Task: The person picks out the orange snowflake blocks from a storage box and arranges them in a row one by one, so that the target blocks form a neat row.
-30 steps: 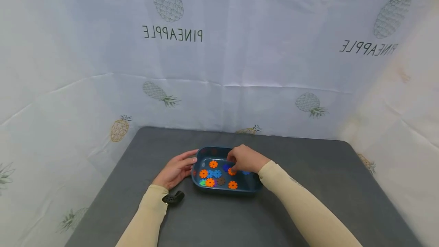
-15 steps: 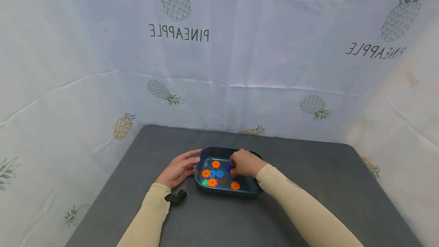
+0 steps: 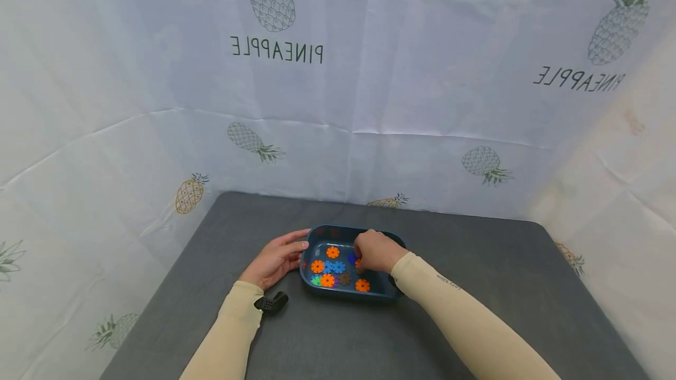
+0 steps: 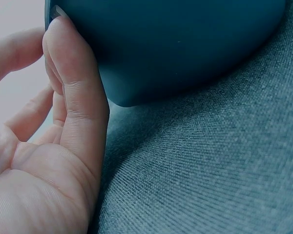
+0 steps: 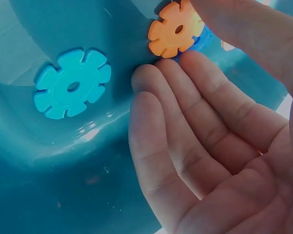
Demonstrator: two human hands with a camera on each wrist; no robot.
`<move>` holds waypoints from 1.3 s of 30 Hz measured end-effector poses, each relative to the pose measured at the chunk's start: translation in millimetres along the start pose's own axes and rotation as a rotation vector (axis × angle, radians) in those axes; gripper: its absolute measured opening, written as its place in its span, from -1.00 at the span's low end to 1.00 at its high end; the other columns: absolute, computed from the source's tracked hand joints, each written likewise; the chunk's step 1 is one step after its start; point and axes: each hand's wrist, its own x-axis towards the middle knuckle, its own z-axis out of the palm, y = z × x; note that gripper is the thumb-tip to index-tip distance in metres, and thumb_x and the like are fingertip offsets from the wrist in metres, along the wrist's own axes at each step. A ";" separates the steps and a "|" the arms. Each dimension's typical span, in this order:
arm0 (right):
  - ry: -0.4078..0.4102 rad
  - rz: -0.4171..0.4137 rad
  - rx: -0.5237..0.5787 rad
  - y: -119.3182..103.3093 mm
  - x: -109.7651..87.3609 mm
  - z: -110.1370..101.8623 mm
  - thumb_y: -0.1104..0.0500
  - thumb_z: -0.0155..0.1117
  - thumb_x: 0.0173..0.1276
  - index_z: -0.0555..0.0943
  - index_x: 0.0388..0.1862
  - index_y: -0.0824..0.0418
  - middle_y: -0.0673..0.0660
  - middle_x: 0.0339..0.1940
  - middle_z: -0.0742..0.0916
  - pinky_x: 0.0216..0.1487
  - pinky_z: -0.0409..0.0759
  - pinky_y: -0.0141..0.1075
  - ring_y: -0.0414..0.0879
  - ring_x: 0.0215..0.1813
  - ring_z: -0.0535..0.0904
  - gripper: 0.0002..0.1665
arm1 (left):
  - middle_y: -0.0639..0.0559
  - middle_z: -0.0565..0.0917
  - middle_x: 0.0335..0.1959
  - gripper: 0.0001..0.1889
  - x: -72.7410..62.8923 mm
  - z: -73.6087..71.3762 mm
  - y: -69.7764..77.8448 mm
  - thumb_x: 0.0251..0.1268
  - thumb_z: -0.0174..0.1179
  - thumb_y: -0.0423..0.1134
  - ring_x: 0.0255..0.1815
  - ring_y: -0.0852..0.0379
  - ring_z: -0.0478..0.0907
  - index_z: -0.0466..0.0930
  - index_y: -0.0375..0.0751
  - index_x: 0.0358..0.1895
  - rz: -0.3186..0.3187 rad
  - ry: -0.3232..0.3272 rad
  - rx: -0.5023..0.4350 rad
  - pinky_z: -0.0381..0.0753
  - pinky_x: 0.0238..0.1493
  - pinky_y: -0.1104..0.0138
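Note:
A dark blue tray (image 3: 351, 296) holds several flower-shaped plastic discs with notched edges. My left hand (image 3: 276, 261) is at the tray's left end, its fingers mostly straight; the left wrist view shows the thumb (image 4: 71, 58) against the tray wall (image 4: 176, 48). Inside the tray, at the right, my right hand (image 3: 379, 251) has thumb and forefinger at an orange disc (image 5: 171, 31), seemingly pinching it. A blue disc (image 5: 200, 44) shows partly behind that one. Near the curled fingers, a light blue disc (image 5: 72, 85) lies flat on the tray floor. Whether the orange disc is raised is unclear.
Other discs lie in the tray's left and middle: orange (image 3: 333, 253), brown (image 3: 344, 278), blue (image 3: 339, 267) and green (image 3: 315, 280). The tray stands on a dark grey table (image 3: 338, 339). A white pineapple-print cloth (image 3: 401, 98) hangs behind and at the sides.
The head view has shifted slightly. My right hand has moved down over the orange disc, which it now covers more. My left hand has stayed at the tray's left end.

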 end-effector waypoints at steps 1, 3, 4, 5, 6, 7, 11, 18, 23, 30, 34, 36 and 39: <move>0.002 0.004 0.000 -0.1 -0.2 -0.1 0.17 0.74 0.21 0.73 -0.41 0.12 -0.02 -0.45 0.72 -0.25 0.72 -0.19 -0.12 -0.42 0.61 -0.75 | -0.18 0.61 0.45 -0.29 0.1 0.1 0.0 0.57 0.36 -0.07 0.04 0.09 0.71 0.34 -0.09 0.67 0.000 -0.001 0.000 0.77 0.09 0.30; 0.009 0.009 0.000 -0.1 -0.5 -0.3 0.16 0.75 0.20 0.72 -0.43 0.12 -0.02 -0.47 0.72 -0.26 0.72 -0.19 -0.12 -0.44 0.61 -0.73 | -0.16 0.62 0.44 -0.29 0.2 0.1 0.0 0.57 0.35 -0.07 0.07 0.09 0.72 0.34 -0.09 0.67 0.000 -0.004 -0.003 0.78 0.11 0.29; 0.011 0.010 -0.002 -0.1 -0.6 -0.4 0.16 0.75 0.19 0.72 -0.44 0.12 -0.02 -0.48 0.72 -0.27 0.72 -0.20 -0.12 -0.44 0.62 -0.72 | -0.14 0.63 0.44 -0.29 0.2 0.1 0.1 0.57 0.35 -0.07 0.08 0.08 0.72 0.34 -0.09 0.67 0.000 -0.006 -0.005 0.78 0.12 0.29; 0.015 0.012 -0.003 0.0 -0.5 -0.3 0.16 0.76 0.18 0.72 -0.44 0.12 -0.02 -0.48 0.72 -0.27 0.72 -0.20 -0.13 -0.44 0.62 -0.72 | -0.13 0.63 0.43 -0.29 0.1 0.0 0.1 0.57 0.35 -0.07 0.09 0.08 0.72 0.34 -0.09 0.67 0.000 -0.007 -0.006 0.78 0.12 0.29; 0.018 0.013 -0.005 0.3 -0.4 -0.2 0.16 0.76 0.18 0.71 -0.44 0.12 -0.02 -0.49 0.72 -0.28 0.73 -0.20 -0.13 -0.45 0.62 -0.71 | -0.12 0.64 0.42 -0.29 0.2 0.0 0.2 0.57 0.35 -0.08 0.09 0.08 0.71 0.34 -0.09 0.67 0.000 -0.008 -0.007 0.77 0.12 0.29; 0.022 0.015 -0.008 0.5 -0.2 0.1 0.15 0.77 0.17 0.71 -0.45 0.12 -0.02 -0.49 0.72 -0.28 0.73 -0.21 -0.13 -0.45 0.62 -0.70 | -0.12 0.64 0.42 -0.29 0.3 0.0 0.2 0.58 0.35 -0.07 0.09 0.08 0.71 0.34 -0.09 0.67 -0.001 -0.010 -0.006 0.77 0.12 0.29; 0.029 0.024 -0.017 1.0 0.6 1.1 0.14 0.78 0.15 0.70 -0.46 0.12 -0.03 -0.51 0.72 -0.29 0.73 -0.22 -0.15 -0.46 0.63 -0.68 | -0.12 0.64 0.42 -0.30 0.6 -0.4 -0.3 0.58 0.34 -0.07 0.07 0.08 0.70 0.35 -0.08 0.66 -0.005 -0.004 0.000 0.76 0.09 0.31; 0.033 0.048 -0.022 0.7 1.4 1.6 0.12 0.79 0.14 0.67 -0.52 0.12 -0.02 -0.54 0.70 -0.32 0.70 -0.24 -0.13 -0.47 0.62 -0.64 | -0.13 0.65 0.40 -0.29 1.1 0.3 -0.2 0.55 0.37 -0.05 0.04 0.07 0.69 0.37 -0.08 0.66 -0.005 0.009 0.007 0.76 0.05 0.31; 0.029 0.059 -0.015 -0.7 1.1 0.9 0.12 0.79 0.14 0.66 -0.52 0.12 -0.01 -0.54 0.70 -0.32 0.70 -0.24 -0.13 -0.46 0.62 -0.63 | -0.14 0.64 0.42 -0.29 1.0 0.3 -0.3 0.55 0.37 -0.05 0.04 0.07 0.69 0.37 -0.07 0.66 -0.007 0.013 0.008 0.76 0.05 0.31; 0.022 0.044 -0.010 0.2 -0.3 -0.2 0.16 0.74 0.19 0.66 -0.52 0.12 -0.01 -0.55 0.69 -0.35 0.68 -0.26 -0.13 -0.48 0.60 -0.66 | -0.18 0.63 0.43 -0.31 0.8 0.3 -0.6 0.57 0.35 -0.07 0.02 0.08 0.69 0.37 -0.07 0.65 -0.008 0.016 0.009 0.76 0.03 0.32; 0.007 0.042 -0.006 1.0 -1.1 -3.2 0.20 0.69 0.24 0.68 -0.49 0.11 0.00 -0.54 0.70 -0.35 0.68 -0.25 -0.11 -0.48 0.59 -0.71 | -0.22 0.60 0.47 -0.32 0.7 1.1 -0.5 0.58 0.34 -0.07 0.02 0.07 0.68 0.37 -0.08 0.65 -0.011 0.011 0.007 0.76 0.04 0.31; 0.002 0.043 -0.004 1.0 -1.4 -6.0 0.22 0.67 0.26 0.69 -0.46 0.12 0.00 -0.51 0.71 -0.32 0.70 -0.23 -0.11 -0.46 0.60 -0.75 | -0.24 0.58 0.49 -0.32 0.4 1.5 -0.2 0.58 0.34 -0.08 0.04 0.07 0.69 0.37 -0.08 0.66 -0.009 0.008 0.006 0.77 0.06 0.31; 0.005 0.037 -0.005 0.8 -1.6 -10.9 0.22 0.65 0.27 0.73 -0.37 0.13 -0.01 -0.45 0.73 -0.25 0.74 -0.20 -0.10 -0.42 0.61 -0.82 | -0.26 0.55 0.51 -0.32 -0.4 1.9 0.3 0.58 0.34 -0.08 0.05 0.07 0.70 0.36 -0.09 0.66 -0.004 0.007 0.010 0.77 0.07 0.31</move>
